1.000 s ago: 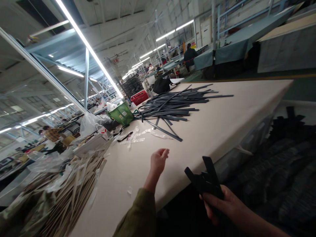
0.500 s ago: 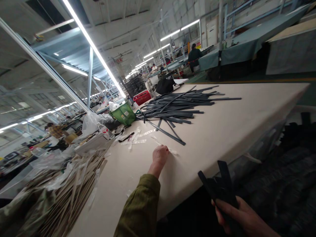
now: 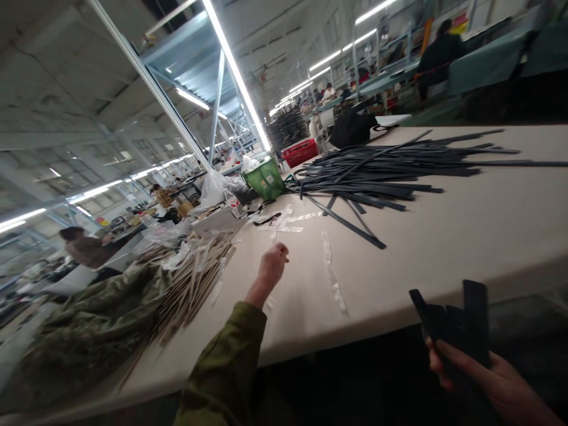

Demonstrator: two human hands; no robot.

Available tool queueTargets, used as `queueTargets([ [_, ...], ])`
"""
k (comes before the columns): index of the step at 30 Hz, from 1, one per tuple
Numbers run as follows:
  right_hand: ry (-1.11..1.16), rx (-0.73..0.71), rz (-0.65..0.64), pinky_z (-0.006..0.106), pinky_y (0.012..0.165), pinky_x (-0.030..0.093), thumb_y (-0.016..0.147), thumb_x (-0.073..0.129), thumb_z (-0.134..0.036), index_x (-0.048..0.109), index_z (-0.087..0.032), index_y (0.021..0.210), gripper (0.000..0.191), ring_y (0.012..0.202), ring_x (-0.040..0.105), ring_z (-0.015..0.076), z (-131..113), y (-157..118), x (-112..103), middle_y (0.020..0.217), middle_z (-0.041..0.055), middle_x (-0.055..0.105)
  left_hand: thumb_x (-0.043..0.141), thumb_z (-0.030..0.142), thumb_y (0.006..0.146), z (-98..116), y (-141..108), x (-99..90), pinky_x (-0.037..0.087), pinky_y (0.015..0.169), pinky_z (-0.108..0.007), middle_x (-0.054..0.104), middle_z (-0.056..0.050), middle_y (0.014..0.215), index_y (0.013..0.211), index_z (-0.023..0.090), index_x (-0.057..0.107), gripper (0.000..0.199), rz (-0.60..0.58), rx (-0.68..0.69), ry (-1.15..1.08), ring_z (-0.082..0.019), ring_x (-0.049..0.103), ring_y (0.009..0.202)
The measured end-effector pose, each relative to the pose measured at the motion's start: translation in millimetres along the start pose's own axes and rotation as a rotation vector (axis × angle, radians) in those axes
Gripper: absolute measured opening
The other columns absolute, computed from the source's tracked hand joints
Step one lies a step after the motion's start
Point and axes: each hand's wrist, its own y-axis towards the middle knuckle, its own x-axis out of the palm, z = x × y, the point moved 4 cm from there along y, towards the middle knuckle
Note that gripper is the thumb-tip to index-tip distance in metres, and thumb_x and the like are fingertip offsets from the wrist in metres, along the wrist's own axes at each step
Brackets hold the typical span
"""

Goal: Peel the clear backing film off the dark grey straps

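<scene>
A bundle of short black strips (image 3: 457,328) is gripped in the right hand (image 3: 483,373), with fingers closed around the lower ends, so that the strips fan upward just off the near edge of the table (image 3: 488,236). The bundle is held below and in front of the table edge, at the lower right of the view. The left hand (image 3: 271,267), in an olive-green sleeve (image 3: 222,373), is stretched out over the table with the fingers curled into a loose fist; whether anything is pinched in it cannot be told. A clear plastic strip (image 3: 332,278) is laid on the table just beside that hand, to its right. Further back, a large pile of long dark strips (image 3: 390,168) is spread across the table, and more clear plastic pieces (image 3: 284,222) are scattered near it. A green bag (image 3: 265,179) and a red crate (image 3: 300,152) are seen behind these. A heap of pale flat sticks (image 3: 195,278) is stacked at the left, next to a camouflage-patterned cloth (image 3: 89,331). Other people are seated at distant tables.
</scene>
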Motion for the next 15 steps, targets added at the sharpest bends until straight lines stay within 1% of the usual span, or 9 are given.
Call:
queueTargets([
  [2,-0.007,0.003,0.024,0.027,0.047,0.051,0.044,0.083,-0.061,0.074,-0.019,0.063,0.047,0.053,0.061,0.0211,-3.0,5.7,-2.0,0.062,0.0071,0.070,0.038,0.017,0.098,-24.9,14.3,-25.4,0.049,0.070,-0.024,0.072,-0.005,0.088,0.105,0.018,0.062,0.025,0.045,-0.060,0.005,-0.015,0.072,0.078],
  [3,-0.013,-0.008,0.027,0.027,0.046,0.050,0.045,0.082,-0.063,0.074,-0.019,0.063,0.048,0.053,0.061,0.0209,-6.7,7.9,-2.2,0.062,0.0070,0.069,0.037,0.016,0.098,-31.0,18.1,-32.7,0.051,0.072,-0.027,0.072,-0.007,0.093,0.110,0.018,0.062,0.027,0.054,-0.063,0.007,-0.017,0.073,0.082],
  [4,-0.026,-0.019,0.020,0.026,0.045,0.049,0.047,0.081,-0.065,0.073,-0.018,0.062,0.050,0.053,0.060,0.0205,-11.7,10.2,-1.6,0.061,0.0068,0.069,0.038,0.017,0.098,-31.6,19.8,-35.1,0.052,0.075,-0.030,0.072,-0.010,0.099,0.114,0.017,0.061,0.028,0.049,-0.045,0.004,-0.019,0.072,0.086],
  [5,-0.040,-0.035,0.014,0.026,0.044,0.048,0.050,0.079,-0.067,0.073,-0.018,0.062,0.051,0.051,0.059,0.0198,-18.4,12.9,-0.7,0.059,0.0064,0.067,0.042,0.020,0.097,-26.6,19.4,-32.5,0.052,0.079,-0.033,0.071,-0.013,0.108,0.120,0.017,0.060,0.029,0.026,-0.001,-0.007,-0.021,0.072,0.091],
  [7,-0.070,-0.079,0.018,0.025,0.042,0.046,0.056,0.076,-0.069,0.072,-0.017,0.065,0.052,0.050,0.059,0.0194,-35.7,21.3,0.9,0.057,0.0058,0.066,0.056,0.028,0.093,-1.0,12.4,-14.2,0.052,0.089,-0.036,0.064,-0.016,0.129,0.132,0.018,0.056,0.039,-0.074,0.154,-0.046,-0.024,0.068,0.105],
  [9,-0.121,-0.147,0.036,0.027,0.046,0.049,0.061,0.076,-0.065,0.073,-0.017,0.070,0.049,0.054,0.063,0.0214,-56.1,34.8,2.0,0.061,0.0070,0.069,0.072,0.036,0.083,36.8,-0.5,14.5,0.047,0.102,-0.035,0.052,-0.011,0.147,0.139,0.026,0.053,0.059,-0.227,0.371,-0.088,-0.026,0.057,0.125],
  [11,-0.204,-0.236,0.058,0.029,0.054,0.053,0.065,0.076,-0.059,0.074,-0.016,0.075,0.044,0.062,0.068,0.0247,-75.8,51.9,2.9,0.070,0.0092,0.074,0.082,0.038,0.074,72.0,-12.6,43.6,0.042,0.109,-0.032,0.050,-0.005,0.150,0.136,0.033,0.057,0.067,-0.374,0.554,-0.102,-0.026,0.052,0.131],
  [13,-0.298,-0.307,0.086,0.031,0.059,0.055,0.069,0.073,-0.055,0.074,-0.016,0.077,0.040,0.068,0.070,0.0269,-90.4,69.5,3.7,0.074,0.0105,0.076,0.081,0.034,0.075,94.9,-17.6,66.5,0.044,0.106,-0.029,0.061,-0.001,0.137,0.124,0.035,0.067,0.051,-0.464,0.653,-0.090,-0.024,0.058,0.123],
  [15,-0.340,-0.329,0.139,0.033,0.062,0.056,0.072,0.070,-0.050,0.073,-0.016,0.076,0.034,0.071,0.072,0.0285,-97.4,84.3,2.6,0.075,0.0107,0.076,0.073,0.026,0.083,102.8,-14.6,80.5,0.049,0.098,-0.028,0.071,-0.001,0.118,0.106,0.034,0.075,0.024,-0.491,0.670,-0.050,-0.023,0.065,0.109],
])
